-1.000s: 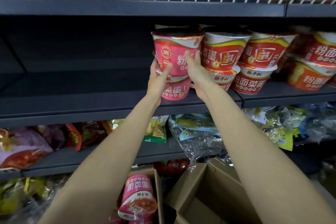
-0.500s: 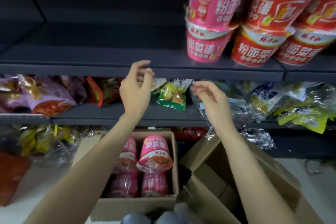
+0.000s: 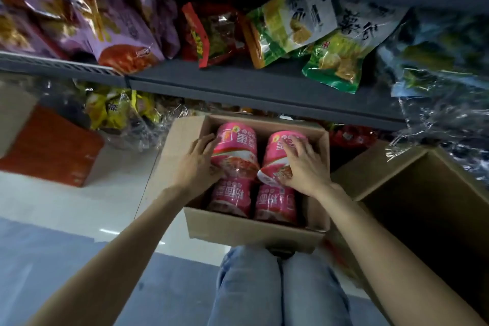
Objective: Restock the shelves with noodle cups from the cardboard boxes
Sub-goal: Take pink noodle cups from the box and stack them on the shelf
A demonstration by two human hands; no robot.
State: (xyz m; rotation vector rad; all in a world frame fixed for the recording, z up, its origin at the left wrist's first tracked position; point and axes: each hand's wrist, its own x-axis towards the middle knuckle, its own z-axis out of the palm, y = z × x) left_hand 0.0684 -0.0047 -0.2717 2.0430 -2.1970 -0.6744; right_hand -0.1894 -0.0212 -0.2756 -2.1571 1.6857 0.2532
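An open cardboard box (image 3: pixel 248 230) sits on the floor in front of my knees, holding several pink noodle cups lying on their sides. My left hand (image 3: pixel 197 164) wraps around the left side of the upper left cup (image 3: pixel 236 144). My right hand (image 3: pixel 304 167) lies over the upper right cup (image 3: pixel 280 147), fingers curled around it. Two more pink cups (image 3: pixel 232 197) lie below them in the box, partly hidden by my hands.
A second, larger cardboard box (image 3: pixel 428 206) stands open at the right. Grey shelves (image 3: pixel 251 82) above hold snack bags in purple, red and green. An orange carton (image 3: pixel 50 145) lies on the floor at left. Pale floor tiles stretch to the left of the box.
My gaze dropped from the upper shelf to the floor box. Both hands came down from below the shelf edge into the box and took hold of the two upper cups.
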